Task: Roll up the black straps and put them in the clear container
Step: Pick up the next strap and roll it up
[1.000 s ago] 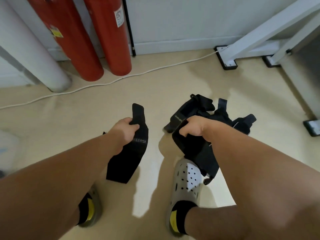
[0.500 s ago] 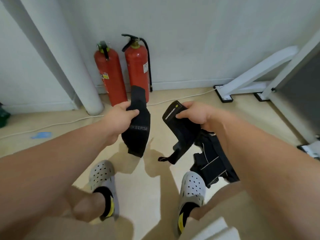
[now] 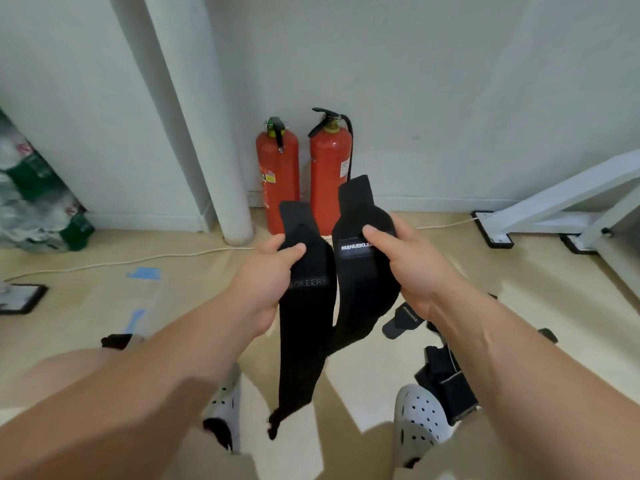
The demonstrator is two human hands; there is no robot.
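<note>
Most of the head cam feed is beige floor (image 3: 519, 306), with a white pillar (image 3: 214, 150) and two red fire extinguishers (image 3: 278, 174) against the wall straight ahead. There's no clear container anywhere in view, so I can't say where the rolls will go. A loose pile of black straps (image 3: 446, 386) sits on the floor just beside the right clog (image 3: 419, 420), under the right forearm.

Two straps are held up in front of me. The left hand (image 3: 266, 289) grips the BOKEER strap (image 3: 301, 358), thumb clamped over its front near the top, and the long tail hangs down between the feet. The right hand (image 3: 412, 271) grips the MANUEKLEA strap (image 3: 367, 292) the same way, thumb right next to the white label. Its lower end curls in behind the other one, so the two touch along their inner edges.

My read is that nothing's rolled yet and this is the very start. I'd do one strap at a time: drop one back on the pile so both hands can work the other. Start at the narrow tab end, roll tight and keep the edges lined up so it doesn't cone out. Pull the tails apart first, since they look ready to tangle.
</note>
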